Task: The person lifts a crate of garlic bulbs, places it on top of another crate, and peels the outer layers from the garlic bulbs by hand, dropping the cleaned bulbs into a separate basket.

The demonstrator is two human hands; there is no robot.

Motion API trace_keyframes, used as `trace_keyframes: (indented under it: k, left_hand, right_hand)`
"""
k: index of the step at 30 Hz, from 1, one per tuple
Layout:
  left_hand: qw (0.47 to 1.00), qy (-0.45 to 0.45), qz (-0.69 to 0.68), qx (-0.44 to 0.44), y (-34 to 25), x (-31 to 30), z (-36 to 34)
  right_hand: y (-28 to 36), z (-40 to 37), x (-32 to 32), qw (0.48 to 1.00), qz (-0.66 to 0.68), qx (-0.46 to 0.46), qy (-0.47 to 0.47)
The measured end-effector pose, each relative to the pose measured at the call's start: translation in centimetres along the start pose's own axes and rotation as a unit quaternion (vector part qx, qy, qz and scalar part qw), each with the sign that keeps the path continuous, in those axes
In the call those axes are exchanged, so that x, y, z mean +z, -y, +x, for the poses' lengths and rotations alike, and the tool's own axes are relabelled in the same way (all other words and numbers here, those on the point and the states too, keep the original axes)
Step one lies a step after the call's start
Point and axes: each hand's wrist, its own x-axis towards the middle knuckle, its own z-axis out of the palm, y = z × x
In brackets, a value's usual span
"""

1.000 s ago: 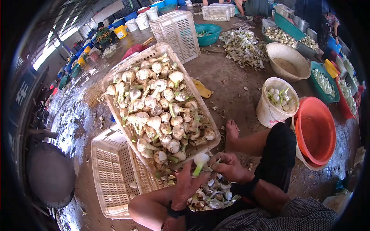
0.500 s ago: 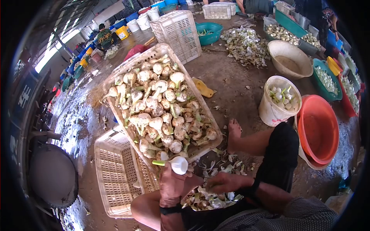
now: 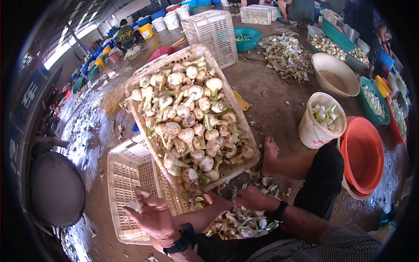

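My left hand [image 3: 153, 217] is over the lower plastic crate [image 3: 114, 183], palm up and fingers apart. A small pale patch shows by its fingertips, and no bulb is visible in it. My right hand [image 3: 256, 199] is closed above the peelings, its fingers curled; I cannot tell what it grips. Directly ahead, a tilted crate [image 3: 242, 126] holds a heap of soil-stained garlic bulbs [image 3: 187, 135] with cut green stems, its near left part overlapping the lower crate. Loose garlic skins [image 3: 242, 223] lie between my legs.
A white bucket [image 3: 310, 126] with peeled garlic stands at right, beside an orange basin [image 3: 360, 157]. Behind them are a beige basin [image 3: 334, 75] and a skin pile [image 3: 286, 59]. An upturned crate [image 3: 209, 35] stands beyond the bulbs. A person [image 3: 126, 35] crouches far left.
My left hand has moved left and down, away from the tilted crate; the peeled garlic bulb with a green stem it held is out of sight. The right hand has shifted slightly upward.
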Motion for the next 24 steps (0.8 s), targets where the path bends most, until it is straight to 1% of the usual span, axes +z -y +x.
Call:
trace_keyframes:
  k: [1,2,3,4,5,7,8,9,11,12,13,15,17,18,20,21,23,24]
  left_hand:
    - [1.000,-0.002,-0.002,0.004,0.6,0.1,-0.2]
    - [0.999,-0.035,0.036,-0.003,1.2,0.2,-0.4]
    - [0.995,-0.066,0.075,-0.010,1.9,0.4,-0.4]
    - [0.993,-0.088,0.077,-0.030,2.4,0.9,-0.6]
    - [0.993,-0.090,0.077,-0.028,2.8,1.2,-0.7]
    - [0.988,-0.116,0.088,-0.053,3.4,1.5,-1.1]
    - [0.989,-0.102,0.083,-0.063,3.5,1.3,-1.2]
    - [0.989,-0.103,0.082,-0.061,3.6,1.4,-1.3]
    - [0.987,-0.086,0.112,-0.077,3.8,1.6,-1.4]
    - [0.987,-0.067,0.129,-0.075,4.0,1.4,-1.5]
    - [0.987,-0.067,0.127,-0.074,4.0,1.5,-1.5]
    - [0.982,-0.059,0.148,-0.098,4.2,1.6,-1.5]
    - [0.982,-0.058,0.148,-0.103,4.5,1.6,-1.6]
    - [0.982,-0.058,0.148,-0.105,4.7,1.6,-1.7]
    - [0.980,-0.052,0.155,-0.114,4.7,1.4,-1.7]
    - [0.978,-0.053,0.161,-0.119,4.7,1.3,-1.7]
    - [0.978,-0.058,0.167,-0.110,4.8,1.4,-1.8]
    - [0.978,-0.059,0.171,-0.105,4.9,1.5,-1.8]
  right_hand:
    - [0.4,0.9,-0.2,0.998,0.023,0.025,-0.059]
    - [0.4,1.7,-0.1,0.998,0.021,0.025,-0.055]
    - [0.1,2.9,0.3,0.992,0.032,0.008,-0.119]
    - [-0.1,4.0,0.6,0.982,0.045,-0.010,-0.183]
    - [0.0,5.1,0.8,0.983,0.045,-0.011,-0.180]
    - [0.2,7.0,1.2,0.971,0.002,-0.009,-0.238]
    - [-0.2,7.9,1.3,0.977,-0.002,0.011,-0.214]
    - [-0.5,8.3,1.6,0.977,-0.002,0.009,-0.212]
    - [-0.5,9.3,2.5,0.981,-0.020,0.050,-0.187]
    - [-0.5,9.8,3.0,0.981,-0.021,0.049,-0.185]
    - [-0.4,10.3,3.4,0.980,-0.013,0.059,-0.190]
    - [0.2,10.8,3.5,0.978,-0.007,0.071,-0.196]
    - [0.7,11.0,3.2,0.979,-0.013,0.099,-0.177]
    - [0.4,10.9,3.3,0.979,-0.013,0.100,-0.180]
    - [0.3,10.8,3.2,0.975,0.024,0.063,-0.214]
    - [0.5,10.7,2.8,0.975,0.024,0.060,-0.214]
    - [0.9,9.8,2.5,0.974,0.086,0.079,-0.195]
    - [0.6,9.6,2.7,0.974,0.086,0.080,-0.193]
